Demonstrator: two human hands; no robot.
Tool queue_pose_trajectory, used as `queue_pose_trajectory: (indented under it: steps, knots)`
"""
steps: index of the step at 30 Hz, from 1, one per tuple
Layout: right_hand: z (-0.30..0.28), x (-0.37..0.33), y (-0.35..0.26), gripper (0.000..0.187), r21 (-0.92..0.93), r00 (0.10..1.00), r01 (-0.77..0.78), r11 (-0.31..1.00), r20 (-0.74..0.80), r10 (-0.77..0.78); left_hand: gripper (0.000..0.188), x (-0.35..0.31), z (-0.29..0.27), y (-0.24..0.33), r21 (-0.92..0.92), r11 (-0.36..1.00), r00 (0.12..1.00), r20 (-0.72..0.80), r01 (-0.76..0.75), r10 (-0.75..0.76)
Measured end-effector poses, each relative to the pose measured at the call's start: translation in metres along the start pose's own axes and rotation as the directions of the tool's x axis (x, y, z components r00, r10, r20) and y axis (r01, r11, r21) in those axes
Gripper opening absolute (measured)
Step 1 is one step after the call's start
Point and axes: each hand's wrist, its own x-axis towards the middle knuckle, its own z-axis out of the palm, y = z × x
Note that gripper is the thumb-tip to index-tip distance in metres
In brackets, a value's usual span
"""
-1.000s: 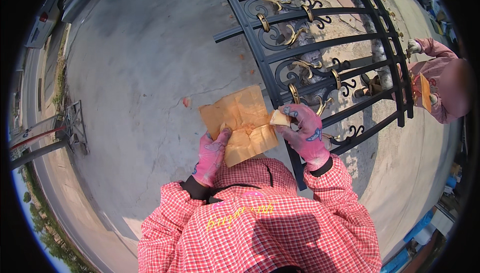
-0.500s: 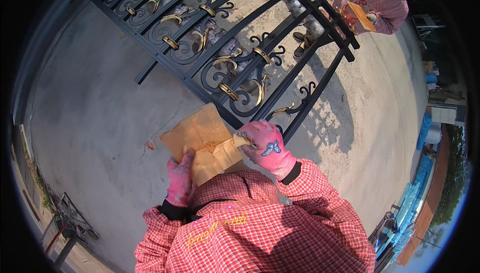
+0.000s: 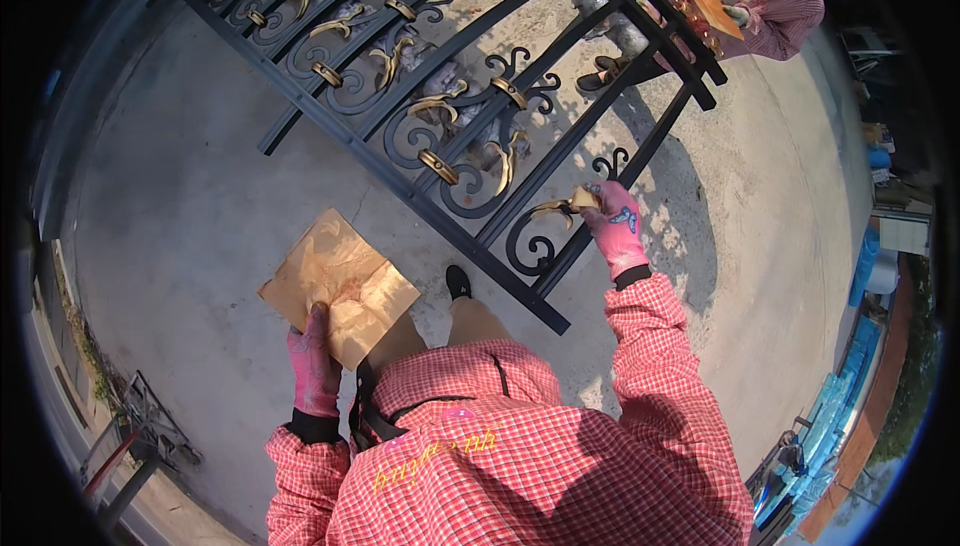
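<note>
A square of brown cardboard (image 3: 345,281), smeared with gold in its middle, lies in the grip of my pink-gloved left hand (image 3: 315,361), thumb on top. Farther right, my pink-gloved right hand (image 3: 617,226) pinches a small pale pad (image 3: 584,198), possibly a sponge. That pad is up against a gold leaf (image 3: 553,208) on the end scroll of a dark metal railing (image 3: 440,216). Gold collars and leaves mark several other scrolls along the railing. My fingers partly hide the pad.
Across the railing a co-worker in a checked shirt (image 3: 770,1) holds an orange-brown board (image 3: 712,8). The railing's bar ends jut out in front of me. Blue-wrapped material (image 3: 835,416) lies at the right edge, and a metal frame (image 3: 150,421) stands at the lower left.
My right hand has moved from the cardboard out to the railing's gold leaf, carrying the pad. The cardboard has shifted left and nearer in my left hand. The co-worker's board has tilted.
</note>
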Motion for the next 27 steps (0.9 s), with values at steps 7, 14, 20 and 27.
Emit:
queue_pose_trajectory:
  steps: [7,14,20,27]
  knots:
    - [0.026,0.013,0.001,0.038,-0.028,0.963,0.215,0.976,0.171,-0.207,0.054,-0.041,0.01,-0.025,0.025,1.0,0.992,-0.126,0.018,-0.015]
    - [0.037,0.008,0.014,0.033,-0.109,0.958,0.258,0.96,0.155,-0.24,0.054,-0.061,0.035,-0.032,0.004,0.999,0.988,-0.146,-0.053,0.053]
    - [0.055,-0.007,0.019,0.034,-0.067,0.934,0.339,0.938,0.14,-0.327,0.052,-0.06,0.043,-0.036,-0.005,1.0,0.984,-0.174,-0.024,0.023]
    - [0.065,-0.017,0.012,0.033,-0.072,0.977,0.213,0.974,0.024,-0.211,0.05,-0.058,0.041,-0.04,-0.009,0.998,0.981,-0.186,-0.062,0.059]
